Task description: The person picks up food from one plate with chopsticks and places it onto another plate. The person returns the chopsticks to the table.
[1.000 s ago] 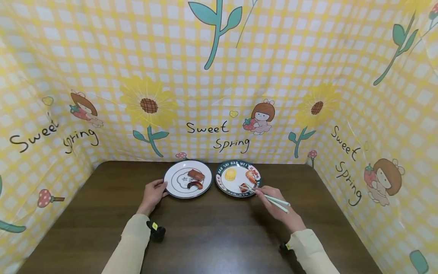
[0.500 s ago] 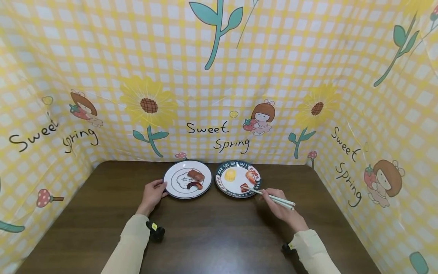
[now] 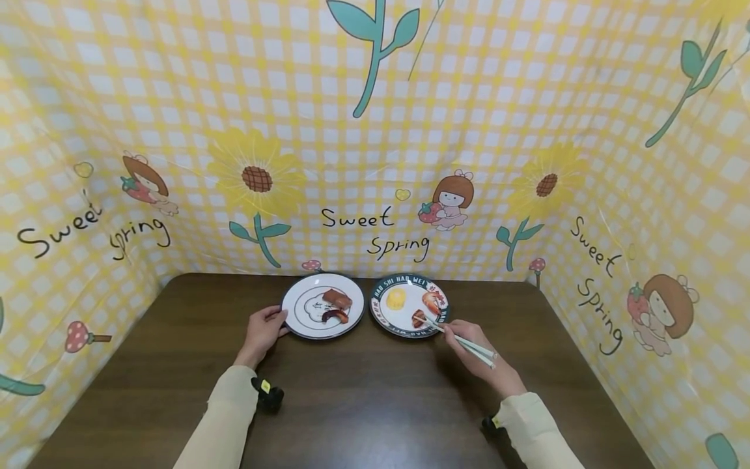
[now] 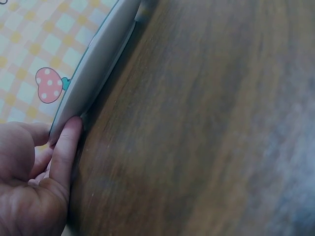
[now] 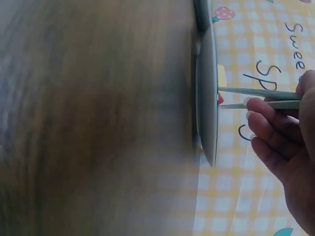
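Observation:
My left hand (image 3: 262, 335) pinches the left edge of a white plate (image 3: 300, 301) with a thin dark rim; in the left wrist view one finger (image 4: 68, 147) lies against its underside. That plate bears a brown meat-like piece (image 3: 336, 299) and a dark curved piece (image 3: 336, 316). My right hand (image 3: 477, 348) holds a pair of pale green chopsticks (image 5: 258, 92). Their tips are at a small reddish-brown food piece (image 3: 417, 318) on a second plate (image 3: 377, 307) with a green lettered rim. Whether they grip the piece, I cannot tell.
On the green-rimmed plate also lie a yellow round piece (image 3: 395, 299) and an orange shrimp-like piece (image 3: 433, 301). Both plates stand side by side at the back of the brown wooden table (image 3: 351, 404), close to a yellow checked cloth wall (image 3: 363, 156).
The chopsticks' rear ends have come apart a little since half a second ago, and their tips shifted slightly at the reddish-brown piece. My left hand keeps its hold on the white plate.

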Tool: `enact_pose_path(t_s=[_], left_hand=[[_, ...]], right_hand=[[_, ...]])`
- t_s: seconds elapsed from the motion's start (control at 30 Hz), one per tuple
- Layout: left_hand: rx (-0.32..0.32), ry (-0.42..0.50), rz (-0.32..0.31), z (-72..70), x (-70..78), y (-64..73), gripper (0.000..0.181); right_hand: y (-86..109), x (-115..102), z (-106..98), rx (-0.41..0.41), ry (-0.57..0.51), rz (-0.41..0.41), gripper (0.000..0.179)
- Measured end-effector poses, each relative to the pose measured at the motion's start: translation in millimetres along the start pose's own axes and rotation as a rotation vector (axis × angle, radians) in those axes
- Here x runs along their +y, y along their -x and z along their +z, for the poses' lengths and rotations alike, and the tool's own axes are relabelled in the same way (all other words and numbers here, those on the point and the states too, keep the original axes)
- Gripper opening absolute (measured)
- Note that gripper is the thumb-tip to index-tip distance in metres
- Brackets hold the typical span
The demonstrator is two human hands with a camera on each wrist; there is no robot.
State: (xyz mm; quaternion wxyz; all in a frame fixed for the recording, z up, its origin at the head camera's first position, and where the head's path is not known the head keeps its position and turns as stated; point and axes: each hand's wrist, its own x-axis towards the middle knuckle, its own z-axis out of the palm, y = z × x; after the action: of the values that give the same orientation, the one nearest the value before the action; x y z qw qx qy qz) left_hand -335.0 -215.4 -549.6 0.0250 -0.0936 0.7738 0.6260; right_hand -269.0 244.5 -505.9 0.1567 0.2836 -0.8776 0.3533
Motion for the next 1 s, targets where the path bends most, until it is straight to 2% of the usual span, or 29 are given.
enact_pose_path(t_s=[0.17, 0.3, 0.57, 0.77, 1.0], left_hand=[[0.004, -0.003, -0.004, -0.4, 0.4, 0.3, 0.055], [0.000, -0.006, -0.005, -1.2, 1.6, 0.9, 0.056], [-0.009, -0.009, -0.009, -0.5, 3.8, 0.9, 0.057], [-0.006, -0.012, -0.012, -0.8, 3.0, 1.9, 0.058], [-0.002, -0.010, -0.018, -1.5, 1.0, 2.1, 0.056]], right_hand=[[-3.7, -8, -1, -0.035, 0.065, -0.058, 0.018], [-5.1, -12, -1, -0.073, 0.112, -0.067, 0.015], [-7.1, -7, 5, -0.078, 0.042, -0.058, 0.017], [-9.2, 1, 11, -0.043, 0.000, -0.040, 0.023], [-11.3, 3, 14, -0.014, 0.017, -0.031, 0.028]])
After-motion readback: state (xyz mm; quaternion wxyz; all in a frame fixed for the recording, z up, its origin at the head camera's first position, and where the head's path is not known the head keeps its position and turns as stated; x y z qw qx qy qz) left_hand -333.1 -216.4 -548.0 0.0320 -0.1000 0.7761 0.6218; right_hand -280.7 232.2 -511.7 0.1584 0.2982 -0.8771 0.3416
